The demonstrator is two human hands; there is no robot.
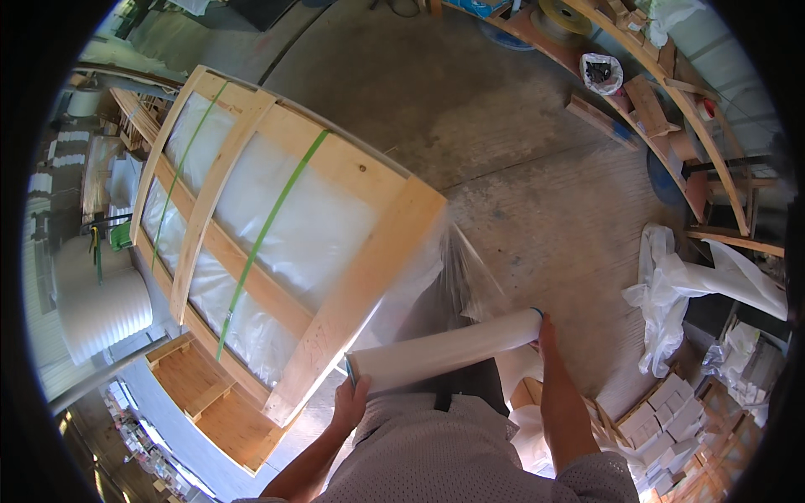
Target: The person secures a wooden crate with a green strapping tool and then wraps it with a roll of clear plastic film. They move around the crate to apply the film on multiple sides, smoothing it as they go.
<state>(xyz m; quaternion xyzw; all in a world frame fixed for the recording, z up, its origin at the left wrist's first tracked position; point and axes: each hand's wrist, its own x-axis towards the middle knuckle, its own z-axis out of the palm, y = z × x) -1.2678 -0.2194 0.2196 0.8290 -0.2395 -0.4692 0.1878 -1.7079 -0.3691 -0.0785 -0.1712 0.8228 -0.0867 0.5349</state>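
Observation:
A long white roll of stretch film (pixel 444 350) lies crosswise in front of my waist, held by its two ends. My left hand (pixel 352 401) is closed on its left end, and my right hand (pixel 547 335) grips the right end. Clear film (pixel 470 277) runs from the roll up to the corner of a large wooden crate (pixel 360 277). Pale wrapped contents (pixel 293 214) show between the crate's boards, and green straps (pixel 277 210) cross it. Part of the film hangs loose and wrinkled beside the crate's near end.
A wooden frame (pixel 201 394) stands by the crate's lower left side. Further left is a big white foam roll (pixel 105 293). Crumpled plastic sheeting (pixel 662 293) lies at the right, above white boxes (pixel 662 411). A wooden bench (pixel 654 126) holding a white bag (pixel 601 74) curves along the upper right.

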